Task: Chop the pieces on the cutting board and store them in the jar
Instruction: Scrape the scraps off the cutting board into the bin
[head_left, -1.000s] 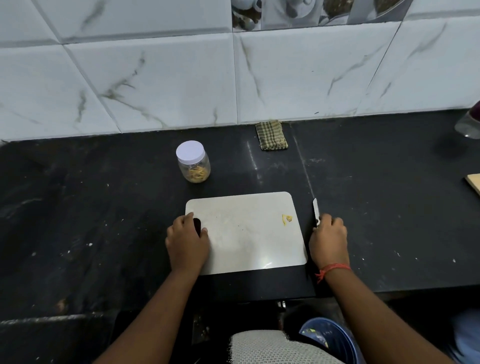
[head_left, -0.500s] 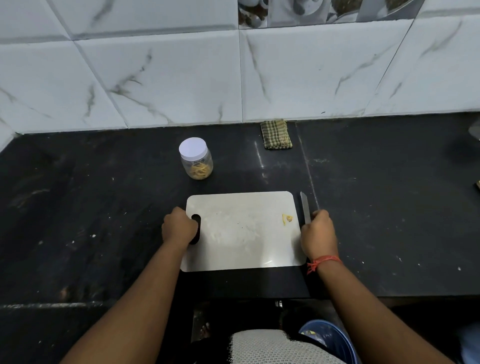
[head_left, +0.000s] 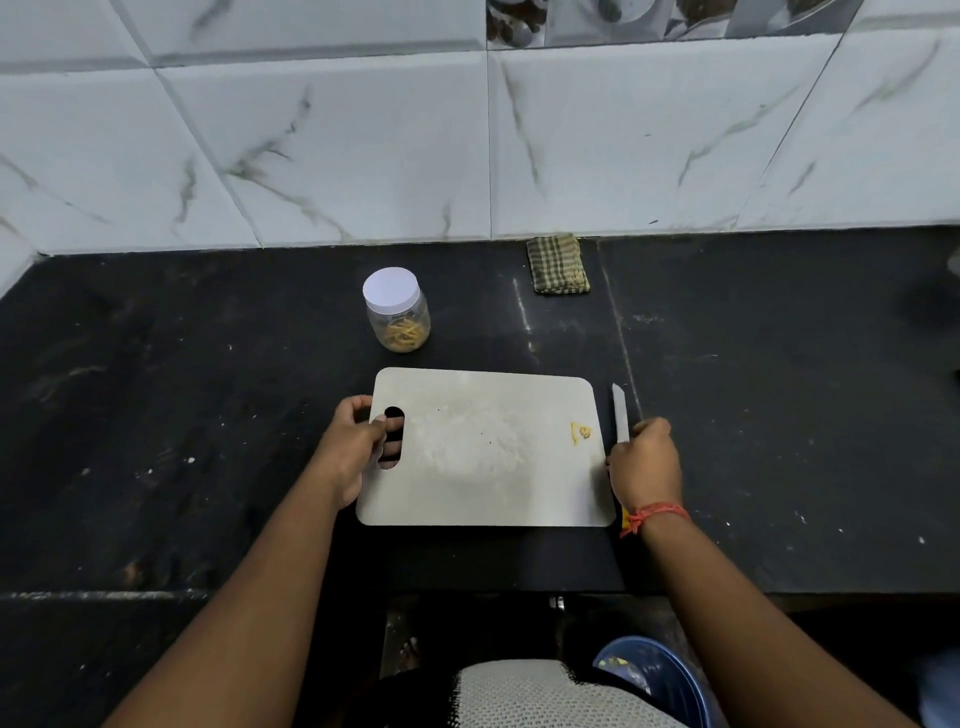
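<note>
Black stone counter (head_left: 208, 415) under marble wall tiles (head_left: 363, 156). White cutting board (head_left: 483, 452) near front edge, centre; small yellow pieces (head_left: 581, 432) close to its right edge. Left hand (head_left: 353, 447) clasped on board's left edge, fingers through handle slot. Right hand (head_left: 644, 467) closed around knife (head_left: 619, 413), just beside board's right edge, blade toward wall. Lidded jar (head_left: 397, 310) behind board's back left corner. Folded checked cloth (head_left: 558, 265) against back edge. Open counter left and right.
</note>
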